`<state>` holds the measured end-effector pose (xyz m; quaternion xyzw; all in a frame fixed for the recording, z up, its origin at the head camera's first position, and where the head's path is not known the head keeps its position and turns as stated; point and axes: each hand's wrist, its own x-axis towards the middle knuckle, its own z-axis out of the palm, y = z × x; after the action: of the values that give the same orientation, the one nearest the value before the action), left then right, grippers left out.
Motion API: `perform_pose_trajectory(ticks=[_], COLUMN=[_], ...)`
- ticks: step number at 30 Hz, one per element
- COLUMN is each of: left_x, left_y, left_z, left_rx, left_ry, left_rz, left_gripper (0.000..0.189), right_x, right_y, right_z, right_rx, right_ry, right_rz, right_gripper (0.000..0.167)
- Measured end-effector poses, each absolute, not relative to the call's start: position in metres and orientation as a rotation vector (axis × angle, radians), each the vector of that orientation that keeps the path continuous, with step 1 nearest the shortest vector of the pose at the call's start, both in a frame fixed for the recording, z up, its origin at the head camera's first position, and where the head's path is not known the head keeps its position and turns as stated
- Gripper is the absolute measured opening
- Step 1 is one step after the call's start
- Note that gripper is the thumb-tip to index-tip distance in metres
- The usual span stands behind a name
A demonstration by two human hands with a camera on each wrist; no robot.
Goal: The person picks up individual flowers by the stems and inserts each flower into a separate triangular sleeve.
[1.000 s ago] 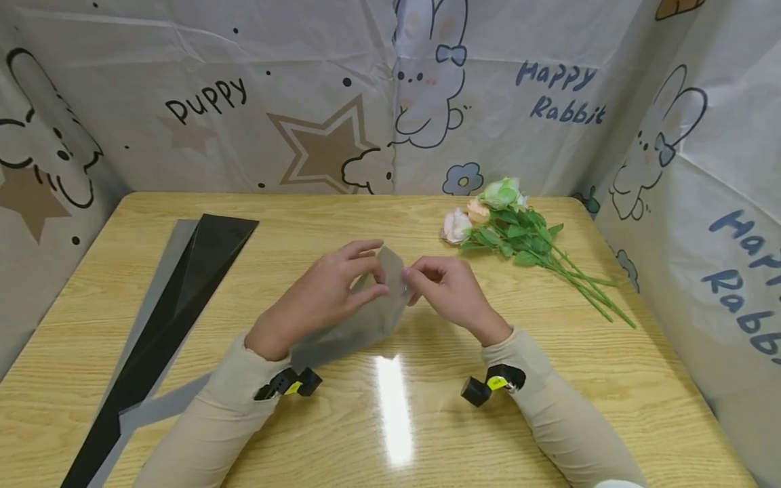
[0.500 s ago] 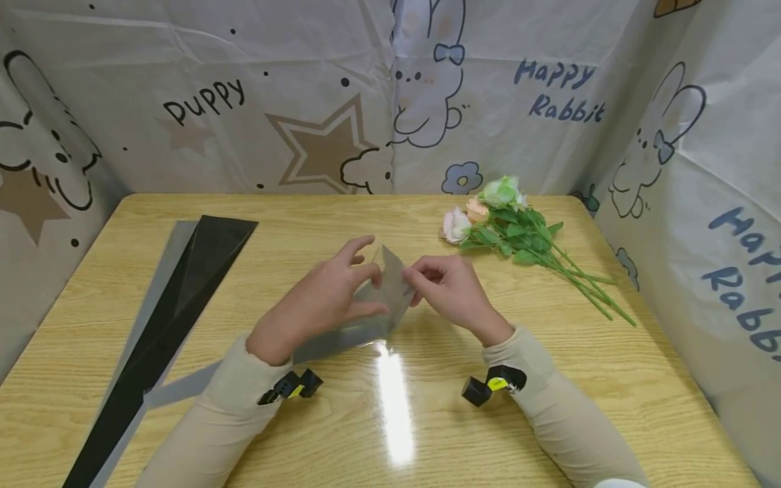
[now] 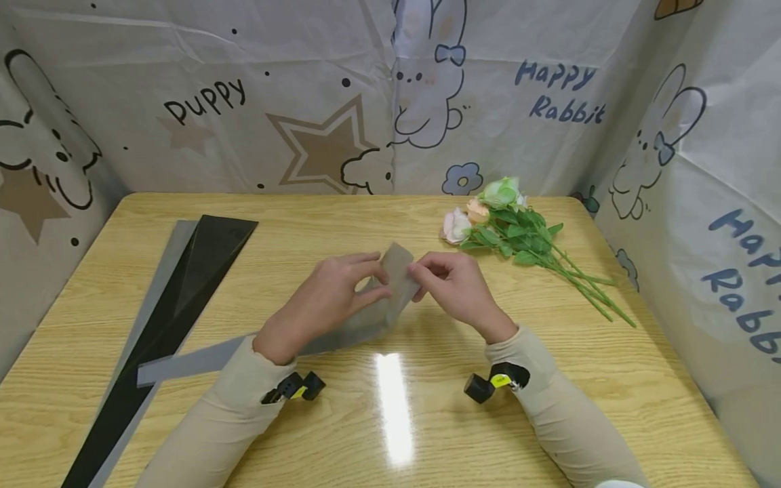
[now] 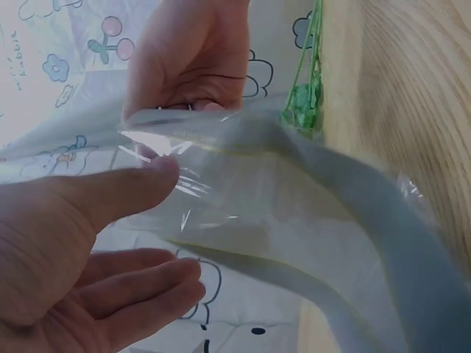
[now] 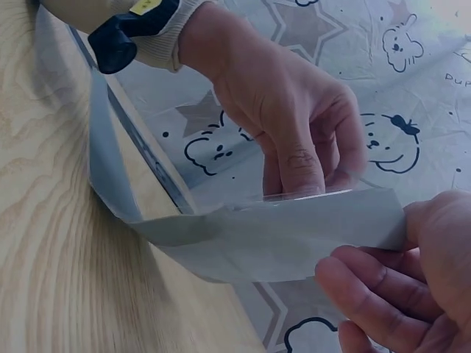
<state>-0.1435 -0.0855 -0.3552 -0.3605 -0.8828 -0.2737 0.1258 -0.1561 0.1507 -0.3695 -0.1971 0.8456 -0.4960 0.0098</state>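
Observation:
A translucent grey plastic strip [image 3: 356, 327] with thin yellowish edge lines runs from under my left forearm up to my hands. Between thumb and fingers, my right hand [image 3: 457, 288] pinches its raised far end, which also shows in the right wrist view as a strip end [image 5: 294, 235]. My left hand [image 3: 329, 295] hovers at the other side of that end, thumb and fingers parted. In the left wrist view the left thumb [image 4: 140, 187] lies against or just in front of the clear strip, while other fingers sit below it. Whether the thumb touches is hard to tell.
Folded black wrapping sheets [image 3: 183, 285] with a grey sheet [image 3: 161, 271] lie along the left of the wooden table [image 3: 518, 407]. Several artificial roses [image 3: 503, 224] with green stems lie at the back right. Printed cloth walls [image 3: 213, 156] enclose the back and sides.
The strip's tail has slid right across the black sheets. My left thumb and fingers spread apart, then drew closer together again. My right hand keeps its pinch and has shifted slightly right.

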Motion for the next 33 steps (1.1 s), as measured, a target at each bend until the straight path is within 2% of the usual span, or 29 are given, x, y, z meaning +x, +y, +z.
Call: perform_pose_trajectory(ticks=[8,17,20,26,33], left_x=[-0.143,-0.146,-0.147,-0.150,-0.150], left_y=[-0.083,-0.080,-0.080,-0.078,-0.075], left_z=[-0.357,-0.360,-0.362,-0.367,-0.370], left_rx=[-0.962,-0.961,-0.907,-0.832,-0.797], left_ry=[-2.529,-2.501,-2.517,-2.505,-2.468], left_rz=[-0.812,-0.959,-1.060,-1.142,-1.189], left_gripper=[0.021,0.065,0.060,0.027,0.018], right_x=[-0.158,-0.163,-0.165,-0.166,-0.168], right_y=[0.152,0.156,0.157,0.159,0.159], right_z=[-0.366,-0.371,-0.373,-0.374,-0.375], right_rx=[-0.587,-0.551,-0.527,-0.474,-0.442], right_ry=[2.620,2.568,2.544,2.536,2.529], right_rz=[-1.585,-1.624,-1.647,-1.653,-1.674], right_gripper=[0.023,0.025,0.026,0.026,0.026])
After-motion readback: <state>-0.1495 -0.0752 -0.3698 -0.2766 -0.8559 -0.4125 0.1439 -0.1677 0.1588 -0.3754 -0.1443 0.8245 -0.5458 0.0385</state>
